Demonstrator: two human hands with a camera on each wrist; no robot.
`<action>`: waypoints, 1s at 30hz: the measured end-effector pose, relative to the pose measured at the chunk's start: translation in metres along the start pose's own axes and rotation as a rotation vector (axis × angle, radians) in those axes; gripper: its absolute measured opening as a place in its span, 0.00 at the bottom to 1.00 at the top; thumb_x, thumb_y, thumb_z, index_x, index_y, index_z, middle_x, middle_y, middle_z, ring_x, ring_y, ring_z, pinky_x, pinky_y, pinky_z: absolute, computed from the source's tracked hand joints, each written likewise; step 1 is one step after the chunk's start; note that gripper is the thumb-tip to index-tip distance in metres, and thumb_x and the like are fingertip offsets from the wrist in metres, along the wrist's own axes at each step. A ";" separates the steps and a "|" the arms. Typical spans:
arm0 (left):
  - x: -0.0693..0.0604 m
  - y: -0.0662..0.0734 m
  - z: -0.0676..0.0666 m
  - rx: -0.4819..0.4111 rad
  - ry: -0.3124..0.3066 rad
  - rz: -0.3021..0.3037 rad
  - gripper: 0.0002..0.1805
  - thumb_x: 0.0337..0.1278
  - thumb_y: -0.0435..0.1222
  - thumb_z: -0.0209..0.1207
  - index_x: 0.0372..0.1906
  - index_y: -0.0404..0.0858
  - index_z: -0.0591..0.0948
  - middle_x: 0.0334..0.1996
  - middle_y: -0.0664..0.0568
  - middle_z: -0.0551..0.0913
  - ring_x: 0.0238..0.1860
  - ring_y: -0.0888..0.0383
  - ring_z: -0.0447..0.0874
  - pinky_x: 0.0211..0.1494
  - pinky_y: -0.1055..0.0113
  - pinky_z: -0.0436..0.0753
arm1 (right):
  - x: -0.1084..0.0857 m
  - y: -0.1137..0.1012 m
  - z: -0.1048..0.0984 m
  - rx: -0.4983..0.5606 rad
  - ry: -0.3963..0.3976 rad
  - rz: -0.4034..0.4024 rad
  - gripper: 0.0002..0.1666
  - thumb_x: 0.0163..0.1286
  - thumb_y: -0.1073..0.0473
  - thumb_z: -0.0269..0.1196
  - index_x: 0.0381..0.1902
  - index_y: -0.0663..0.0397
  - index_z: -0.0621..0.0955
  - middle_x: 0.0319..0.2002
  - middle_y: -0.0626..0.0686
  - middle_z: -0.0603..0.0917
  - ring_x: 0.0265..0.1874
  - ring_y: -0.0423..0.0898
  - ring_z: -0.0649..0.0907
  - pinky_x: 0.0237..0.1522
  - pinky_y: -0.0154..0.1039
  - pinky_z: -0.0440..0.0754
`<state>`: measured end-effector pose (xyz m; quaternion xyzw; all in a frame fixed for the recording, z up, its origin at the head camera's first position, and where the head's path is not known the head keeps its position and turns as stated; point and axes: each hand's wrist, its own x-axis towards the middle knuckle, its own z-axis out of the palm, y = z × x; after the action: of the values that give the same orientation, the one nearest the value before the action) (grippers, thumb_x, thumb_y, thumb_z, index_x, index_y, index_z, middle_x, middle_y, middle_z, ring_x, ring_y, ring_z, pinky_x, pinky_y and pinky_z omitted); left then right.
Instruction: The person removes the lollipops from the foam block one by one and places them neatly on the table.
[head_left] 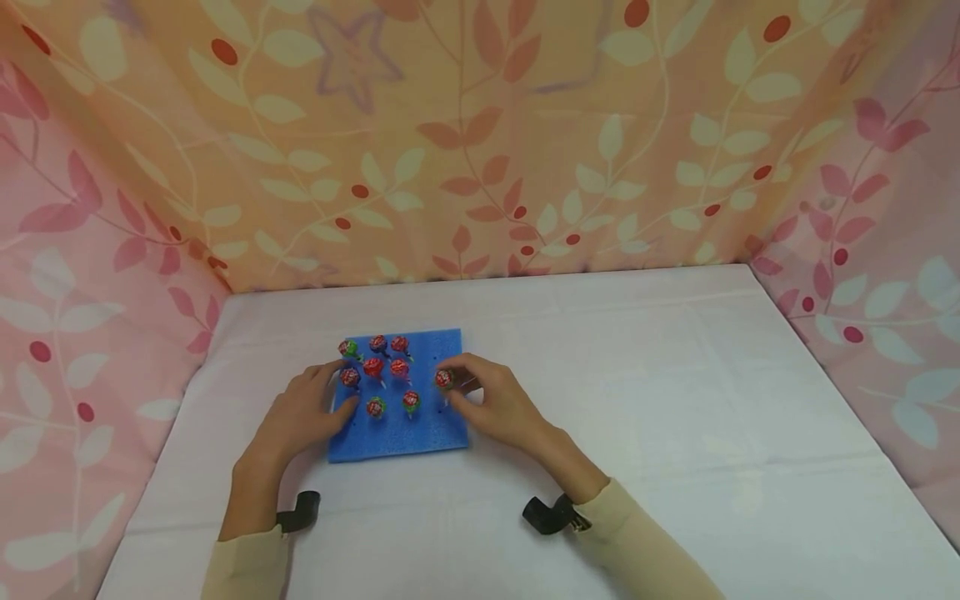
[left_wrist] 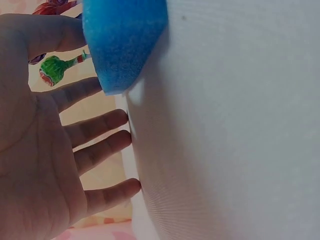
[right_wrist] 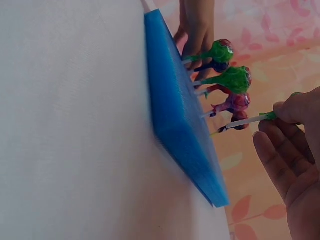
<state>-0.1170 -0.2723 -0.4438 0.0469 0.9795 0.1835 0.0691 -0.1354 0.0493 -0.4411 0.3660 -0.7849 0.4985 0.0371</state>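
Note:
Several wrapped lollipops stand by their sticks in a blue foam block (head_left: 435,433) on the white table. Between thumb and fingers, my right hand (head_left: 498,404) pinches a lollipop (head_left: 444,379) over the block's right part. In the right wrist view its white stick (right_wrist: 247,121) points toward the foam, its tip clear of the surface, and the right hand (right_wrist: 295,155) holds it near the head. My left hand (head_left: 303,412) rests at the block's left edge with fingers spread; the left wrist view shows the left hand (left_wrist: 45,140) with thumb and index finger touching the foam (left_wrist: 122,45).
The white tablecloth (head_left: 637,375) extends around the block. Patterned cloth (head_left: 480,142) hangs behind the table and along both sides. A black wrist-camera piece (head_left: 300,512) sits at the left wrist, another (head_left: 547,515) at the right wrist.

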 end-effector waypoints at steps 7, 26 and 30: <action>-0.001 -0.004 0.000 0.007 0.006 0.014 0.40 0.71 0.51 0.60 0.79 0.36 0.66 0.75 0.29 0.71 0.74 0.26 0.68 0.71 0.23 0.70 | 0.001 0.003 -0.009 -0.026 0.059 -0.031 0.21 0.71 0.69 0.67 0.61 0.58 0.81 0.50 0.55 0.90 0.45 0.47 0.91 0.47 0.35 0.92; 0.000 -0.005 0.003 0.000 0.004 0.021 0.39 0.71 0.51 0.60 0.80 0.37 0.66 0.75 0.31 0.72 0.75 0.28 0.69 0.72 0.25 0.71 | -0.009 0.013 -0.029 -0.033 0.149 0.044 0.22 0.71 0.69 0.68 0.61 0.58 0.79 0.48 0.55 0.91 0.44 0.48 0.91 0.46 0.38 0.92; -0.001 -0.006 0.002 0.003 0.003 0.020 0.39 0.71 0.50 0.60 0.80 0.36 0.66 0.75 0.31 0.72 0.75 0.27 0.69 0.74 0.26 0.70 | -0.011 0.016 -0.031 -0.028 0.150 0.097 0.22 0.72 0.67 0.68 0.61 0.57 0.79 0.48 0.55 0.91 0.43 0.48 0.91 0.43 0.39 0.93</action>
<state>-0.1166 -0.2772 -0.4478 0.0564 0.9793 0.1827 0.0659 -0.1461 0.0839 -0.4425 0.2887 -0.8037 0.5146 0.0768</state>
